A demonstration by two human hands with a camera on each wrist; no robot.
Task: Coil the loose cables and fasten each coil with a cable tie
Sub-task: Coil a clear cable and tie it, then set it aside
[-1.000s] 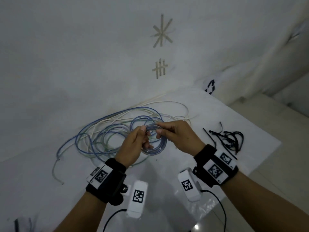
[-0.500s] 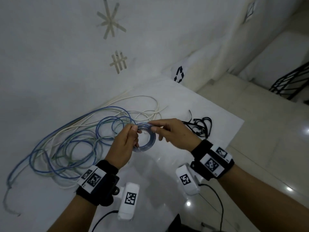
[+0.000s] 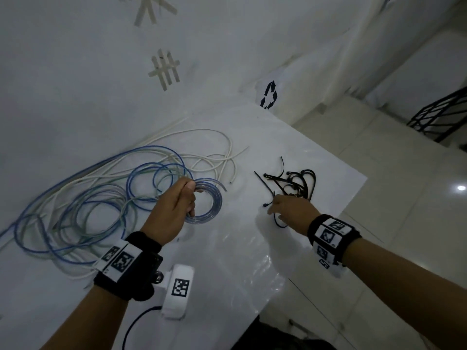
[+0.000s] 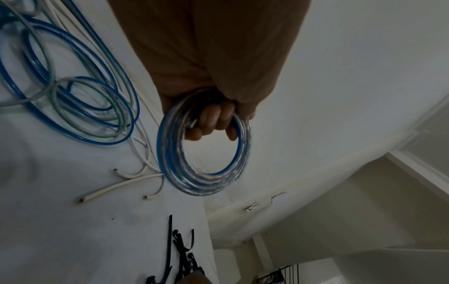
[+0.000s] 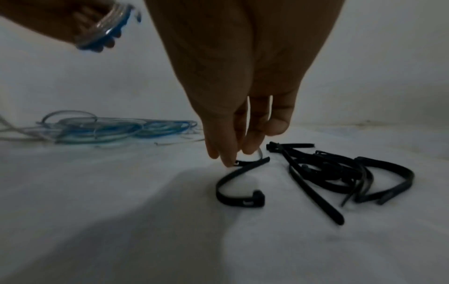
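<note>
My left hand (image 3: pixel 177 205) grips a small coil of clear, blue-striped cable (image 3: pixel 214 205) just above the white table (image 3: pixel 227 261); its fingers (image 4: pixel 213 123) curl through the coil (image 4: pixel 206 184). My right hand (image 3: pixel 285 208) is down at the near edge of a pile of black cable ties (image 3: pixel 300 183). Its straight fingertips (image 5: pixel 226 159) touch the head of one tie (image 5: pixel 255 153), and the thumb stays clear of it. Another curved tie (image 5: pixel 233 180) lies just in front. The pile (image 5: pixel 328 173) spreads to the right of the hand.
Loose blue, clear and white cables (image 3: pixel 88 205) sprawl over the table's left half, with white ends (image 3: pixel 227 160) near the coil. The table's right edge (image 3: pixel 328 231) drops to a tiled floor. A black wire rack (image 3: pixel 442 114) stands far right.
My right hand has let go of the coil and moved right, down onto the cable ties. The left hand keeps the coil alone. The head view has swung right.
</note>
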